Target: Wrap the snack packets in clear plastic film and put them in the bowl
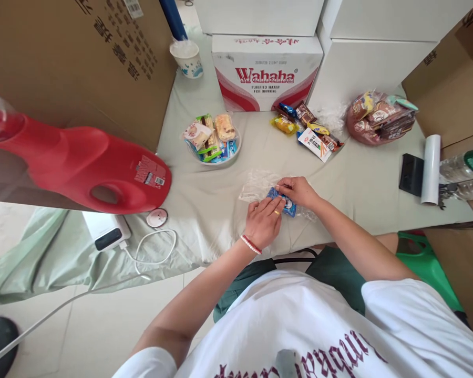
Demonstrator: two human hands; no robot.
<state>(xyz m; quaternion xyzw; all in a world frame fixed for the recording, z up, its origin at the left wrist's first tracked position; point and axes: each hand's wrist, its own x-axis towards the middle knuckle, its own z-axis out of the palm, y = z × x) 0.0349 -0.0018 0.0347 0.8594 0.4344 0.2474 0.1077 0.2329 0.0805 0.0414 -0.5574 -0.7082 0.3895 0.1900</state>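
Note:
A small blue snack packet (289, 206) lies over a clear plastic bag (256, 185) near the front of the cloth-covered table. My left hand (264, 223), with a ring and bracelets, grips the packet from its near left side, fingers lying across it. From the far right, my right hand (298, 192) pinches its upper edge, fingers curled. My fingers hide part of the packet. Beyond, to the left, stands a clear plastic bowl (220, 161) of wrapped snacks. Several loose snacks, among them a white packet (314, 145), lie to the right of the bowl.
A red detergent bottle (102, 173) and a white power bank (107, 231) with a cable sit left. At the back stand a Wahaha box (266, 79) and a paper cup (189, 60). To the right are a bag of snacks (378, 121) and a white roll (431, 170).

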